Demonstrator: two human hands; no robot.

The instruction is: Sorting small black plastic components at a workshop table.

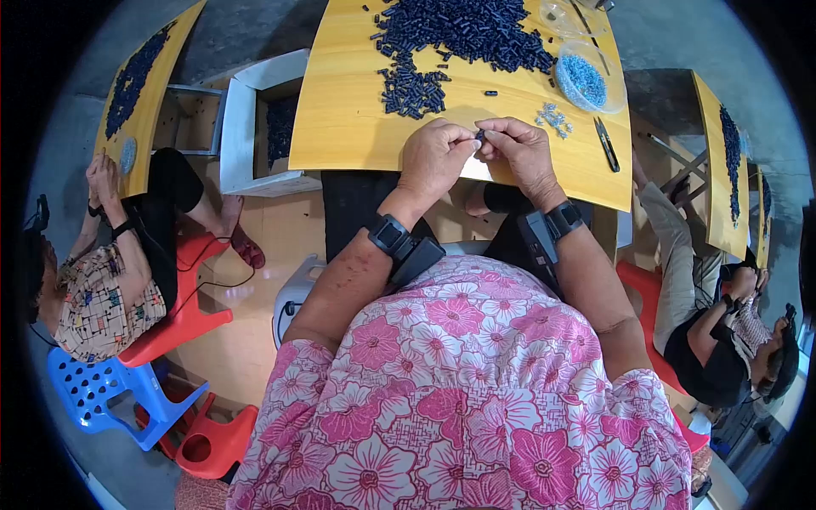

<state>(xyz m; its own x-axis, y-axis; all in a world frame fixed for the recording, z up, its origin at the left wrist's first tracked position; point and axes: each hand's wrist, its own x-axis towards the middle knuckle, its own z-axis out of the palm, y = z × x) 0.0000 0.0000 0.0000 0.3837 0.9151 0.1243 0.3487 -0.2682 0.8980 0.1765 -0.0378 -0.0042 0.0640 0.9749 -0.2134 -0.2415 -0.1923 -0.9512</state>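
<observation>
Head view showed left hand (433,157) and right hand (523,151) meeting over the near edge of the yellow table (348,127), both pinching one small dark tube piece (480,134) between fingertips. Piece looked light, stiff and easily dropped, best nipped at its ends. Loose pile of dark pieces (450,38) lay beyond, bowl of blue beads (585,78) and snips (607,143) right.

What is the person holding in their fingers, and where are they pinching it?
A small dark tube piece, pinched between the fingertips of the left hand and right hand, one at each end. The exact grip is too small to tell.
</observation>
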